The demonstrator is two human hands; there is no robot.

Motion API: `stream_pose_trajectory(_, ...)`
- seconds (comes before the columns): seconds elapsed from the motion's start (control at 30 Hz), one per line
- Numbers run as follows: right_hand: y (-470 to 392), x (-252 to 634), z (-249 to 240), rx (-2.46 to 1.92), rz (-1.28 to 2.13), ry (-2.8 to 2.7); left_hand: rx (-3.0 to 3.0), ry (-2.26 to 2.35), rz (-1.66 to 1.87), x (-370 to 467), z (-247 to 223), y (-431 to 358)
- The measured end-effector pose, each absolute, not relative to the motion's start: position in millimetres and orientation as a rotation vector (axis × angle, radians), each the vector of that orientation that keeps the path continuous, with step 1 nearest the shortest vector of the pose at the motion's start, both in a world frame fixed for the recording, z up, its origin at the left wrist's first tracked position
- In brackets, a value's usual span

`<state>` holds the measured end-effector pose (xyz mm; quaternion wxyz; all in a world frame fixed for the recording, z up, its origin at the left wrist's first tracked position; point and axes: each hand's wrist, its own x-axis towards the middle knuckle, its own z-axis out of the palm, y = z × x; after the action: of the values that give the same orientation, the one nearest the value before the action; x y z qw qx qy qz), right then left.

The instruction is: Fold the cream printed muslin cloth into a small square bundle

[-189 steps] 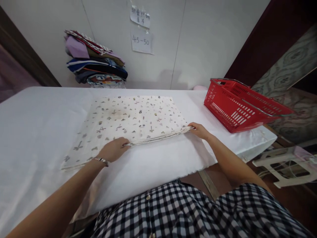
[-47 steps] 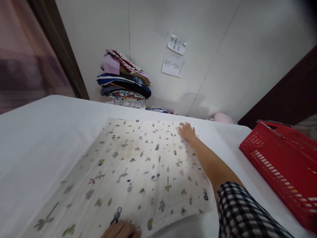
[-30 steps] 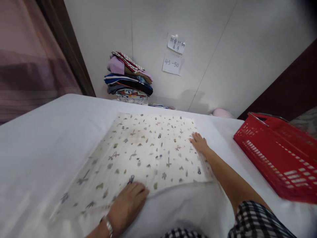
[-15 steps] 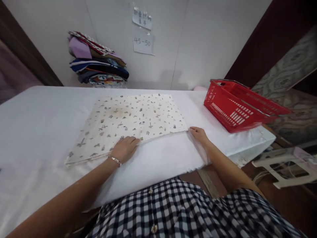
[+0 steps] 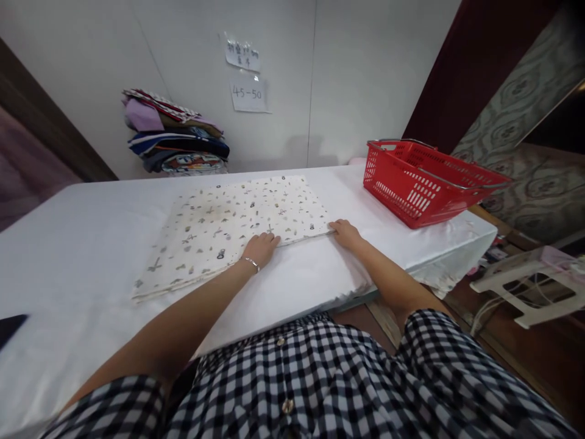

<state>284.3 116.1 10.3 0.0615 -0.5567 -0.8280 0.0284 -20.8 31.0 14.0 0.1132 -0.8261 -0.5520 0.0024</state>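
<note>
A cream cloth (image 5: 237,210) with a small scattered print lies folded flat on the white-covered table (image 5: 105,238). Its near edge shows several layers. My left hand (image 5: 261,246), with a bracelet at the wrist, rests palm down over that edge, right of its middle, its fingers stretched out on the fabric. At the near right corner, my right hand (image 5: 346,234) pinches the cloth between thumb and fingers. The thumb is partly hidden.
A red plastic basket (image 5: 429,189) stands on the table's right end. Against the wall at back left sits a stack of folded fabrics (image 5: 178,137). Paper signs (image 5: 249,91) hang above. A white stool (image 5: 532,280) stands right of the table, and a dark object (image 5: 10,329) lies at far left.
My left hand has slid rightward along the cloth's near edge, closer to my right hand. My right hand stays at the corner. The camera view has shifted slightly.
</note>
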Motion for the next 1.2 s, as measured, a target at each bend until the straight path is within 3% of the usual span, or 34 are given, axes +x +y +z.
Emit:
stream_pose_trajectory(0.13,123,281,11,-1.588,-0.034,-2.663,-2.441,-1.692,0.0,-10,19,39)
stream_pose_trajectory(0.3,127,282,10,-1.432,-0.214,-2.708,-2.395,-2.108,-0.094,-9,28,47)
stream_pose_trajectory(0.5,124,283,8,-1.233,-0.188,-2.687,-2.376,-2.324,-0.103,-16,38,55)
stream_pose_trajectory(1.07,132,277,12,-1.197,-0.397,-2.762,-2.38,-2.363,-0.095,-20,40,64)
stream_pose_trajectory(1.2,137,289,19,-1.277,-0.395,-2.718,-2.463,-2.178,-0.008,-12,37,57)
